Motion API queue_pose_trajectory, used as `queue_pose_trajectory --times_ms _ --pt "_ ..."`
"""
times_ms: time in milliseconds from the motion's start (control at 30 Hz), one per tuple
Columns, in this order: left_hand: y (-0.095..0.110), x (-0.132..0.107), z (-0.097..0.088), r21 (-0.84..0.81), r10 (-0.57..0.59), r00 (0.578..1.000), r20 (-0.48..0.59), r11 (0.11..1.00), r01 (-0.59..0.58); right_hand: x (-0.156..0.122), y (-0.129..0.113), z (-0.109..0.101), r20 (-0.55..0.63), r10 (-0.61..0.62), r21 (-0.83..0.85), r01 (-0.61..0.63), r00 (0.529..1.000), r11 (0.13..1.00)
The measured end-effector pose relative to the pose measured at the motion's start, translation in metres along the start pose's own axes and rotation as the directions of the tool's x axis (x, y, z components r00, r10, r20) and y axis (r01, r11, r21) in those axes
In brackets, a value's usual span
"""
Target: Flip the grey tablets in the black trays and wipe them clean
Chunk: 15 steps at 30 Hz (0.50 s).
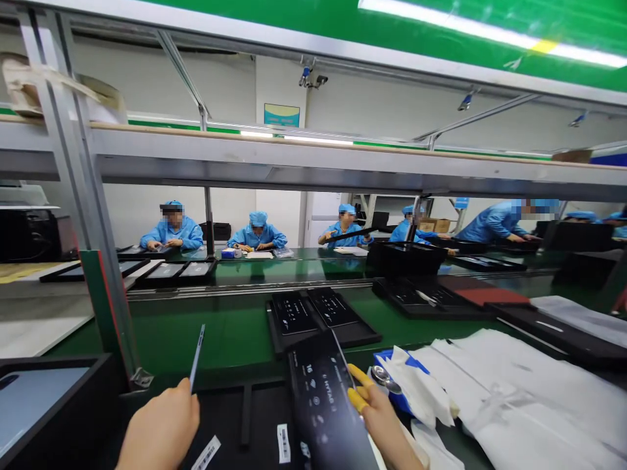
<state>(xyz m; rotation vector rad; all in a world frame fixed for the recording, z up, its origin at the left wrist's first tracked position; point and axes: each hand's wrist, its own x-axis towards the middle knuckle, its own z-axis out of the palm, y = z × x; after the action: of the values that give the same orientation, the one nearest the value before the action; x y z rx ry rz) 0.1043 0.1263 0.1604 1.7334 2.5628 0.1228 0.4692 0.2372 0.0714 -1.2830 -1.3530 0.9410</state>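
Note:
My left hand [164, 424] is closed around a thin blue-grey tablet [197, 356], turned nearly edge-on so its faces hardly show. Yellow finger cots cover fingertips of my right hand [379, 411], which grips the right edge of a black-faced tablet [321, 398] with white printing on its front. That tablet is tilted above a black two-compartment tray [246, 414], in which barcode labels [283, 444] lie. Beyond it, another black tray [362, 338] on the green belt bears two tablets [294, 313] with similar printed fronts.
At left, a black tray [73, 398] holds a blue-grey tablet, beside a metal post [93, 196]. White sheets [514, 391] and a blue tissue pack [392, 382] lie at right. A shelf [313, 163] crosses overhead. Several co-workers in blue [172, 232] sit or stand across the belt.

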Motion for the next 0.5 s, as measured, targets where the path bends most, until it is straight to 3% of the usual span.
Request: queue_pose_trajectory --times_ms 100,200,333,500 --pt "0.033 0.008 0.026 0.033 0.055 0.998 0.011 0.998 -0.055 0.000 0.025 0.042 0.123 0.100 0.284 -0.131 0.987 0.950" --pt "0.057 0.013 0.070 0.021 0.113 0.992 0.048 0.993 -0.114 -0.001 0.054 0.071 0.179 0.141 0.328 -0.194 0.974 0.924" --pt "0.061 0.021 0.118 -0.020 0.115 0.991 0.071 0.993 -0.114 -0.003 0.077 0.077 0.145 0.138 0.079 -0.151 0.980 0.985" --pt "0.051 0.035 0.144 -0.042 0.069 0.996 0.050 0.997 -0.067 -0.011 0.076 0.077 0.136 0.075 -0.243 -0.040 0.988 0.969"
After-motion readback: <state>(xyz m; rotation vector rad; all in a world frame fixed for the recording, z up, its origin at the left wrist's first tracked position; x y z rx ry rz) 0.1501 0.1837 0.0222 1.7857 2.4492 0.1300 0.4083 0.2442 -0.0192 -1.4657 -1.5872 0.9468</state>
